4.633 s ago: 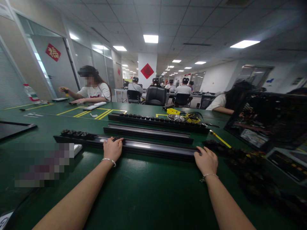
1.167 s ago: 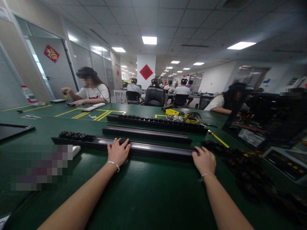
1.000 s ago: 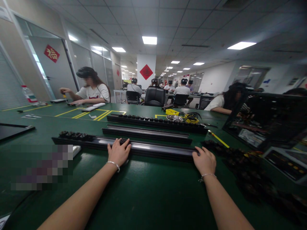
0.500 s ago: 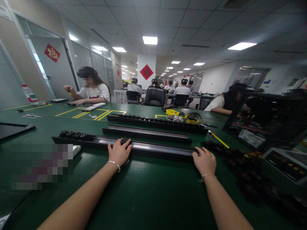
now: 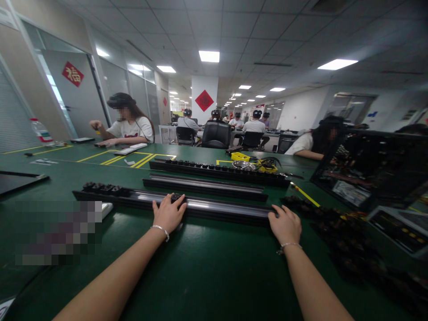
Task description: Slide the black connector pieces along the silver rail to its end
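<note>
A long black rail (image 5: 227, 210) with a shiny inner strip lies across the table before me. My left hand (image 5: 168, 214) is over its middle, fingers curved around a small black block (image 5: 177, 198) that sits in the track and is partly hidden by the fingers. At the rail's right end, my right hand (image 5: 286, 224) grips the tip, its thumb on the near side. Several similar black blocks (image 5: 102, 188) stand in a row at the left end of this rail.
Behind lie a second rail (image 5: 207, 183) and a third rail (image 5: 217, 170) lined with blocks. Loose black parts (image 5: 347, 236) are heaped at the right, near an open computer case (image 5: 361, 169). A yellow tray (image 5: 240, 156) sits farther back. Co-workers sit across the table.
My left hand has slid slightly to the right along the rail, the small black block moving with it. My right hand stays at the rail's end.
</note>
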Demonstrator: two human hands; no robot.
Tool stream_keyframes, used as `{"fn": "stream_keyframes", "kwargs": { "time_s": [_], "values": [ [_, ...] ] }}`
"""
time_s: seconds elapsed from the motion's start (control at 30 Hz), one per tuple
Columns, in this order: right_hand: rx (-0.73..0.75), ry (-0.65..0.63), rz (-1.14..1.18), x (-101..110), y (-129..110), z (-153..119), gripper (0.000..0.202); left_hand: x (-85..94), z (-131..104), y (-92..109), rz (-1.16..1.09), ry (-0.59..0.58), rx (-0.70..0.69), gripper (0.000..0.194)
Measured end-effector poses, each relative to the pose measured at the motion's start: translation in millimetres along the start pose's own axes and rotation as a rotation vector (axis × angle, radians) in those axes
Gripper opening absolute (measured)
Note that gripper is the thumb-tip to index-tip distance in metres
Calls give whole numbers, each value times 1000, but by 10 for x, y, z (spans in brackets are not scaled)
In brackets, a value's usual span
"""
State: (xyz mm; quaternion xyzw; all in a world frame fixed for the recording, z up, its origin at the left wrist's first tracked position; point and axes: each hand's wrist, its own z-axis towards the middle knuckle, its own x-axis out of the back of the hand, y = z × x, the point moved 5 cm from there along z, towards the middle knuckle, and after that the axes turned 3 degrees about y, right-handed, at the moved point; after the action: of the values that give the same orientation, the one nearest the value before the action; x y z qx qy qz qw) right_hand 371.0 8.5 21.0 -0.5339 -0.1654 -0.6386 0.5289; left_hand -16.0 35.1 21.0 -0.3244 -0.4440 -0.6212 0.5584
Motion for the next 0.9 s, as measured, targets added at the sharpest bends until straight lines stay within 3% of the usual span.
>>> {"fn": "stream_keyframes", "kwargs": {
  "time_s": [0.43,0.9],
  "values": [
    [30,58,5,-24,9,-2,46,15,-11,39,21,-17,-27,43],
    [13,23,-3,-6,-2,-4,48,-8,-45,116,11,-28,-93,44]
  ]
}}
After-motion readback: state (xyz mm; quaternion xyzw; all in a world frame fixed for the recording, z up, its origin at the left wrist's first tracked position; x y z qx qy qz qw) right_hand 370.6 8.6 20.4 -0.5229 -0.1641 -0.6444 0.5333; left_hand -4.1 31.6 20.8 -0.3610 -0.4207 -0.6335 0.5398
